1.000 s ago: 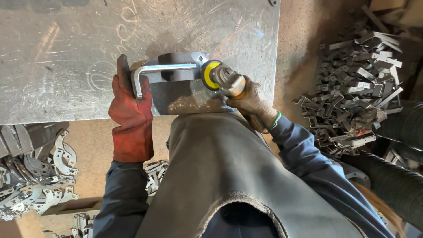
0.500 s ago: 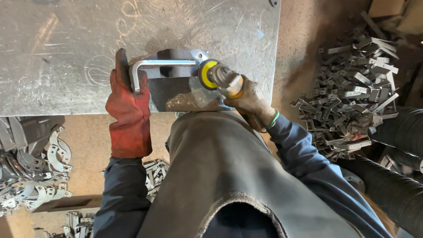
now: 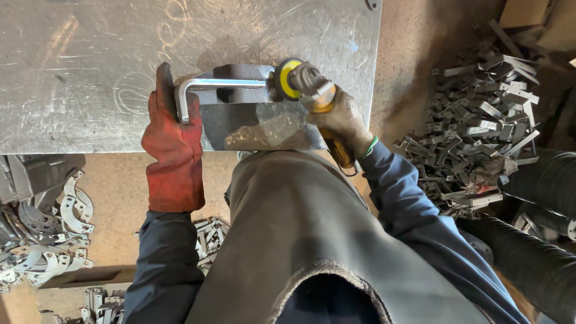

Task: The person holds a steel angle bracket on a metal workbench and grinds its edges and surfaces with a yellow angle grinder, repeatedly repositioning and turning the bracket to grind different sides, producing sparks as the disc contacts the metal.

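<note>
Left hand [image 3: 173, 147] in red glove steadies a bent metal bracket [image 3: 223, 84] on the steel surface [image 3: 90, 66]; right hand [image 3: 343, 120] presses an angle grinder [image 3: 300, 81] against it.

Room around the bent metal bracket [image 3: 225, 84]

Steel tabletop [image 3: 90, 60] lies bare above and left; grinder [image 3: 303, 81] blocks its right end, red-gloved left hand [image 3: 174, 150] its left.

the left hand [image 3: 174, 153] wears a thick red leather glove with a long cuff. the right hand [image 3: 343, 120] has a grimy brown work glove edged green at the wrist. both sleeves are dark blue, under a grey-brown apron [image 3: 312, 240].
</note>
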